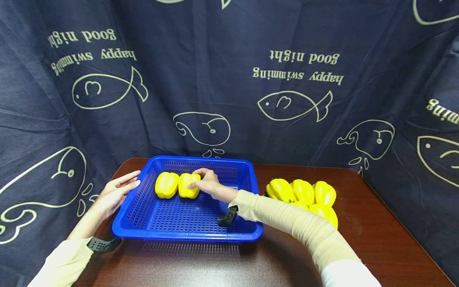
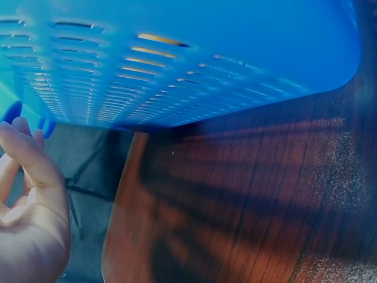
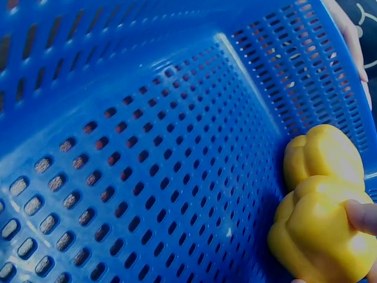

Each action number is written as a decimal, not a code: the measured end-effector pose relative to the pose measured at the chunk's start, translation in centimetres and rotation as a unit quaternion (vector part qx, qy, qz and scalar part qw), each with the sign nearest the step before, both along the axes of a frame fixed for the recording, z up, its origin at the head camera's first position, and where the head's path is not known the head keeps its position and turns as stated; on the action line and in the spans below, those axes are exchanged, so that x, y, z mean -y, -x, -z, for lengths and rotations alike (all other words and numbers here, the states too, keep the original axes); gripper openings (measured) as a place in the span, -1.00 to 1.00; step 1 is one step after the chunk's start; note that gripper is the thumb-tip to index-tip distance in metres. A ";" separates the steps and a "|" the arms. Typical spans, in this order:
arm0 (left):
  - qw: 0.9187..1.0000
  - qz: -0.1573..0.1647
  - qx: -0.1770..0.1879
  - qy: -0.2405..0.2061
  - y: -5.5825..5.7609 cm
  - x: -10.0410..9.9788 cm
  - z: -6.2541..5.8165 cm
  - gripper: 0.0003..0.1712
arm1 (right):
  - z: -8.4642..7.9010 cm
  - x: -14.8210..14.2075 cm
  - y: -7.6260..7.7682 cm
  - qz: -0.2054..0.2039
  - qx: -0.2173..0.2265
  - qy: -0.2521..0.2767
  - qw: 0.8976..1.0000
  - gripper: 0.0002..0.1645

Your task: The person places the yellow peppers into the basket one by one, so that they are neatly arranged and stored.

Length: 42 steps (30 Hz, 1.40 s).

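Observation:
A blue perforated basket (image 1: pixel 190 236) stands on the table with two yellow bell peppers inside, side by side near its far left. My right hand (image 1: pixel 209 184) grips the right-hand yellow bell pepper (image 1: pixel 187 186), thumb on its near side. The other yellow bell pepper (image 1: pixel 166 185) touches it on the left. In the right wrist view, fingertips (image 3: pixel 360 216) press on the held pepper (image 3: pixel 318 236). My left hand (image 1: pixel 114 195) is at the basket's left rim, fingers extended against it. The left wrist view shows this hand (image 2: pixel 35 200) beside the basket's outer wall (image 2: pixel 194 76).
Several more yellow bell peppers (image 1: pixel 303 192) lie in a group on the brown wooden table (image 1: pixel 373 235), right of the basket. A dark fabric curtain (image 1: pixel 229 79) with fish drawings hangs behind and around the table. Black straps (image 1: pixel 102 244) are on both wrists.

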<state>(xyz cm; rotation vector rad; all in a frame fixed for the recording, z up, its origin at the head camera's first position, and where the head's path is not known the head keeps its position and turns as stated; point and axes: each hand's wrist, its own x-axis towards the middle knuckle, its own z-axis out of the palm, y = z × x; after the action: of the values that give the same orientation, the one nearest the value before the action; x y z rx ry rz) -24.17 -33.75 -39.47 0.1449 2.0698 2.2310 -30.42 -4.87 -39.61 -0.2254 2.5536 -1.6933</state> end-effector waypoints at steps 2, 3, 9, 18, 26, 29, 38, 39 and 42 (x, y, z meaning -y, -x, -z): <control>1.000 -0.001 0.001 0.000 0.0 0.0 0.0 -0.54 | 0.2 -0.1 0.0 -0.004 -0.006 0.000 1.000 -0.50; 1.000 -0.003 0.001 0.001 0.0 0.0 0.0 -0.53 | 0.2 -0.1 0.0 -0.005 -0.009 0.001 1.000 -0.49; 1.000 -0.013 0.009 0.012 0.1 0.1 0.0 -0.52 | 0.3 -0.3 0.1 -0.011 -0.014 0.008 1.000 -0.47; 1.000 -0.018 0.008 0.015 0.1 -0.1 -0.1 -0.50 | 0.3 -0.6 0.4 -0.033 0.022 0.048 0.998 -0.44; 1.000 -0.013 0.004 0.002 0.0 -0.2 -0.1 -0.57 | 0.0 -0.7 0.6 -0.048 0.059 0.057 0.996 -0.41; 1.000 -0.011 0.002 0.003 0.0 -0.2 -0.1 -0.57 | -0.1 -0.7 0.4 -0.050 0.061 0.058 0.995 -0.41; 1.000 -0.008 0.004 -0.006 -0.1 -0.2 -0.1 -0.57 | -0.4 -0.8 0.3 -0.058 0.008 0.017 0.998 -0.41; 1.000 -0.009 0.005 -0.007 -0.1 -0.2 -0.1 -0.58 | -0.4 -0.8 0.3 -0.060 0.004 0.011 0.998 -0.41; 1.000 -0.011 0.010 -0.007 0.0 -0.1 -0.1 -0.59 | -0.4 -0.8 0.3 -0.061 0.003 -0.001 0.998 -0.41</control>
<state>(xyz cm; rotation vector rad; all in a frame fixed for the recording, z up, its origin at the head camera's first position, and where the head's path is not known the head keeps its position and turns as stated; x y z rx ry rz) -24.13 -33.63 -39.38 0.1020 2.0560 2.2510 -30.75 -4.09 -39.20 -0.3674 2.4830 -1.6446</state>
